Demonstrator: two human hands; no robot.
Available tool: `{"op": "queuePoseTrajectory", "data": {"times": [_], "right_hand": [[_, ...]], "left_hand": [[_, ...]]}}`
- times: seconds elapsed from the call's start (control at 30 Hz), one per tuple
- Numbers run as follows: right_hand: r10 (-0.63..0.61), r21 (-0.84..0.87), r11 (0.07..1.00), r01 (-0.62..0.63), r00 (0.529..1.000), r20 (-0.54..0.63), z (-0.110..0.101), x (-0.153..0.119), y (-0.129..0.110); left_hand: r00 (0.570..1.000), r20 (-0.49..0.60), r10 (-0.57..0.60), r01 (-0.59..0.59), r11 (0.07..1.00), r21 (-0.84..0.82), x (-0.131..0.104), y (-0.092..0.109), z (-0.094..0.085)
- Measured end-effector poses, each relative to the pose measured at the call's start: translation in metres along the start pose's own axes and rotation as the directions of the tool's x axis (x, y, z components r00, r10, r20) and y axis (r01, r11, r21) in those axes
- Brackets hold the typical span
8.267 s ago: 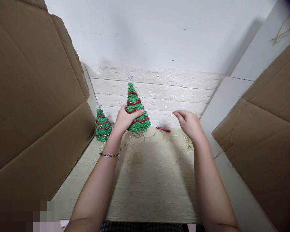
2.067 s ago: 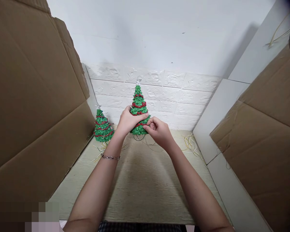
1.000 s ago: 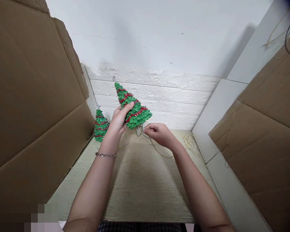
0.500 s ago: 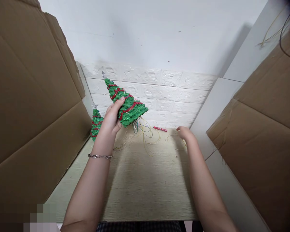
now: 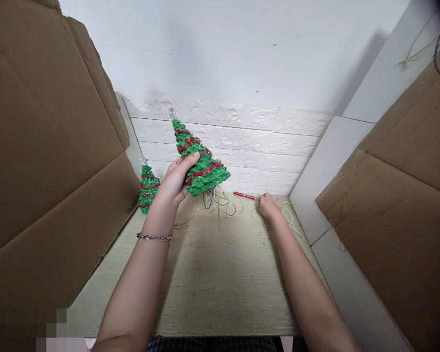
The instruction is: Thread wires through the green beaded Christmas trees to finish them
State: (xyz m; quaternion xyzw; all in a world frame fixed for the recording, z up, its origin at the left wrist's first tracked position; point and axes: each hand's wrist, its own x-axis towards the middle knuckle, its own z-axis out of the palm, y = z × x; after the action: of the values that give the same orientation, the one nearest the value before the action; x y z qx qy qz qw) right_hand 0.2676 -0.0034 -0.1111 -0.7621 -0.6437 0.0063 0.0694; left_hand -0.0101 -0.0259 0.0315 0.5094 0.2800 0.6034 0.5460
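While our left hand (image 5: 175, 179) grips the green tree (image 5: 200, 164) around its middle, fingers and thumb closed on it, the tree hangs lifted off the worktop (image 5: 212, 278) and tilted, its silver star tip leaning up and to the left. Red garland bands wind around the green tiers. From the tree's base a bundle of thin wires (image 5: 220, 201) trails down, dark and pale strands looping onto the surface just below it.

Our right hand (image 5: 268, 206) rests low at the far end of the worktop, to the right of the tree and apart from it, fingers curled toward the surface; we cannot tell whether they have closed on anything. Just to the left of those fingertips lies a red pen (image 5: 245, 195), close to the hand, though whether they touch is not clear. Pale straw-like strands (image 5: 291, 220) lie scattered around and beyond that hand, toward the right corner.

A chain bracelet (image 5: 154, 237) sits on our left wrist. Farther left, at the far corner, a second small tree (image 5: 147, 187) of the same green and red stands upright on the worktop, partly behind our left hand. Brown cardboard sheets (image 5: 51, 161) wall in the left side, and more cardboard leans on the right. A white brick-patterned panel (image 5: 264, 151) runs along the far edge.
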Motion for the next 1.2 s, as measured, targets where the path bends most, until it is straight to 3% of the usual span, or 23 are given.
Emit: {"op": "queuePoseTrajectory", "data": {"times": [0.37,0.53,0.67,0.8,0.87,0.93,1.0,1.03,1.1,1.2], "right_hand": [[0.066,-0.004,0.998,-0.066,0.991,0.117,0.000,-0.002,0.004],[0.080,0.055,0.995,-0.087,0.990,0.113,-0.003,-0.003,0.000],[0.068,0.164,0.984,-0.069,0.998,0.012,-0.024,-0.003,0.003],[0.056,0.298,0.955,0.009,0.977,-0.207,-0.055,-0.003,0.003],[0.086,0.394,0.916,0.077,0.921,-0.379,-0.067,-0.005,0.000],[0.159,0.501,0.848,0.173,0.818,-0.553,-0.077,-0.008,-0.003],[0.226,0.569,0.778,0.265,0.727,-0.648,-0.085,-0.013,-0.005],[0.238,0.589,0.754,0.292,0.714,-0.658,-0.089,-0.016,-0.006],[0.235,0.632,0.702,0.327,0.732,-0.640,-0.098,-0.022,-0.008],[0.198,0.697,0.628,0.345,0.796,-0.572,-0.113,-0.033,-0.012]], "left_hand": [[0.996,0.082,-0.036,0.034,0.999,0.025,-0.003,0.000,0.004],[0.995,0.091,-0.051,0.047,0.998,0.037,-0.005,0.001,0.004],[0.990,0.120,-0.073,0.069,0.997,0.036,-0.004,0.002,0.001],[0.988,0.139,-0.071,0.068,0.997,0.022,-0.003,0.002,0.000],[0.985,0.158,-0.067,0.063,0.998,0.026,-0.003,0.002,0.000],[0.982,0.177,-0.071,0.065,0.997,0.039,-0.003,0.001,0.000],[0.979,0.186,-0.078,0.069,0.996,0.052,-0.003,0.001,0.000],[0.979,0.188,-0.079,0.070,0.996,0.056,-0.003,0.001,-0.001],[0.978,0.189,-0.085,0.075,0.995,0.060,-0.002,0.000,-0.001],[0.976,0.194,-0.095,0.085,0.995,0.061,-0.001,-0.001,-0.002]]}}
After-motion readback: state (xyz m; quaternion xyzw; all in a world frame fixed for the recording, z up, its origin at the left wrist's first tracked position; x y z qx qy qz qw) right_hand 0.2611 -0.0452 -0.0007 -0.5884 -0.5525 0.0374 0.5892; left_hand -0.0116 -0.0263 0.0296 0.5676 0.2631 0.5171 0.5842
